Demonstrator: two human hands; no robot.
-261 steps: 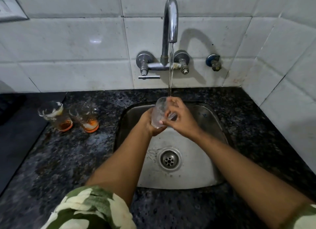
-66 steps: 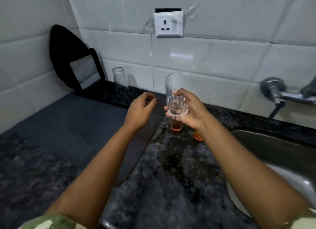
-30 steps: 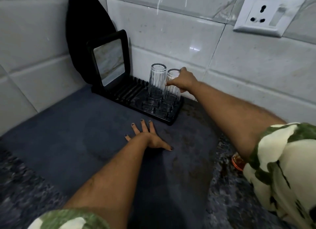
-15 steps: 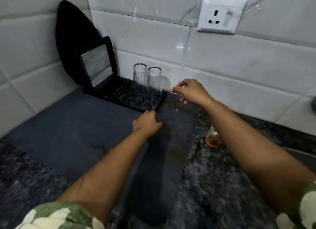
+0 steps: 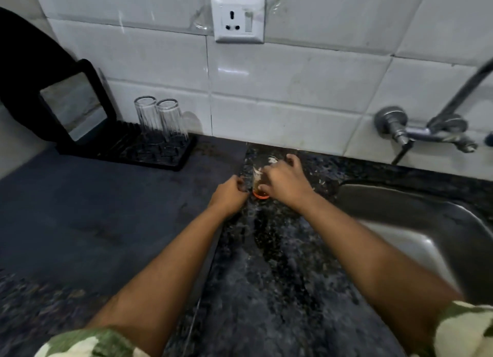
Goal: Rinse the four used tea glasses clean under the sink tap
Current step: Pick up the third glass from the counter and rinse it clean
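Two clean glasses [image 5: 160, 120] drain while the right hand [image 5: 285, 182] closes its fingers [image 5: 262, 188] round a wet, slippery, breakable dirty glass [image 5: 260, 180], best gripped mid-wall.

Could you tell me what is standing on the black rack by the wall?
Two clear glasses stand upside down, side by side, on the rack. A black-framed panel leans at its left end; what is behind it is hidden.

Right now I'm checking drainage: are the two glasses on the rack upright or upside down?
Upside down. Both clear glasses stand mouth-down, side by side on the black drying rack, closed bases on top.
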